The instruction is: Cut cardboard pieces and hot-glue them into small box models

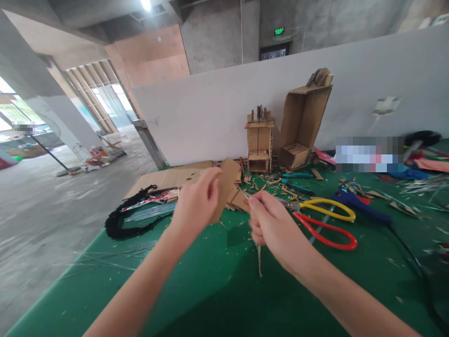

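Green surface (217,281) carries scattered scraps. Left hand (196,203) grips cardboard piece (226,185); right hand (271,224), beside it, pinches thin sliver (258,257). Risk: sliver may snap or slip, being slender.

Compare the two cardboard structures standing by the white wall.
The small cardboard tower stands upright, while the large cardboard box leans tilted against the wall. The tower is narrower and shorter; the box is taller and wider. The tower has a small opening low down; the box is open along its whole front. Both are brown cardboard on the green table.
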Tool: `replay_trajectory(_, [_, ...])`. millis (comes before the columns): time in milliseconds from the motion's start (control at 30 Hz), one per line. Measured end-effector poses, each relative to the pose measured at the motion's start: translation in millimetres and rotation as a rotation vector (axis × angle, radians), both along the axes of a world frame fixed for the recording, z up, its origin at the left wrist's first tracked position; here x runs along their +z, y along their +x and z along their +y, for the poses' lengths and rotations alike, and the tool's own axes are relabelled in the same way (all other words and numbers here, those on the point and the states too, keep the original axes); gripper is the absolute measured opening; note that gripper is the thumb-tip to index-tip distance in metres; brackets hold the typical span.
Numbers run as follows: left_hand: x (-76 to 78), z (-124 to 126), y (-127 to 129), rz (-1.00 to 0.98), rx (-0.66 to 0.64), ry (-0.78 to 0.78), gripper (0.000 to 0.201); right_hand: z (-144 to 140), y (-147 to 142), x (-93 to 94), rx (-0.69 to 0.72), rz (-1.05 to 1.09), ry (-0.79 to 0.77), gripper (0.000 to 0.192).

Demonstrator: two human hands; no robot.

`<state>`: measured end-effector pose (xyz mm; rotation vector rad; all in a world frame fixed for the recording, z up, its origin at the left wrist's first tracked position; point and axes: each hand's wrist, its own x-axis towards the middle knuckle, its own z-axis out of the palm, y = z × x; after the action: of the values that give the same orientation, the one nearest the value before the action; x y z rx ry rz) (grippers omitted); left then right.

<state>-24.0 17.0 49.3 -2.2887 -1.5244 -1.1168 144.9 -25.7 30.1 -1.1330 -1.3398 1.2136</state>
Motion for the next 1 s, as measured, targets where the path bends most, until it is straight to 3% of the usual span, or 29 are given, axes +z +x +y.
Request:
replay_trajectory(67, [6.1, 9.5, -13.6, -0.282, 0.023, -0.051, 0.026, 0.6, 8.4, -12.8, -0.155, -0.591, 0.344, 0.013])
replay_trajectory(133, [8.1, 15.1, -21.8, -0.616, -0.063, -0.174, 0.034, 2.4, 16.3, -25.4, -0.151, -1.050, 0.546, 0.017])
replay_trajectory(200, [5.0, 15.4, -21.7, -0.886, -0.176, -0.329, 0.030, 5.7, 21.8, -36.5, -0.059, -1.256, 0.641, 0.019])
replay_trajectory(233, [1.8, 13.8, -18.9, -0.988, -0.230, -0.407, 0.027, 8.0, 23.6, -41.3, -0.028, -1.259, 0.641, 0.019])
replay_trajectory(300, [-7.3, 9.3, -10.1, -1.151, -0.311, -0.530, 0.024, 13.7, 26.2, -48.7, -0.031, -1.078, 0.569, 0.025])
replay_trajectory(400, [-23.4, 3.0, 3.8, -1.370, -0.364, -0.663, 0.018, 24.0, 30.3, -54.6, -0.041, -0.563, 0.329, 0.045])
replay_trajectory(500, [-36.5, -1.0, 12.3, -1.447, -0.411, -0.812, 0.016, 32.9, 35.4, -56.2, -0.010, -0.200, 0.112, 0.048])
replay_trajectory(667, [-49.0, -3.9, 15.6, -1.424, -0.495, -0.946, 0.014, 33.7, 38.9, -51.6, 0.047, 0.000, 0.001, 0.036])
replay_trajectory(833, [-57.1, -2.8, 13.9, -1.431, -0.532, -1.008, 0.014, 25.6, 38.8, -46.7, 0.152, 0.259, -0.237, 0.040])
replay_trajectory(1000, [-58.9, -3.8, 12.9, -1.460, -0.531, -1.060, 0.014, 24.7, 40.4, -48.5, 0.214, 0.355, -0.307, 0.038])
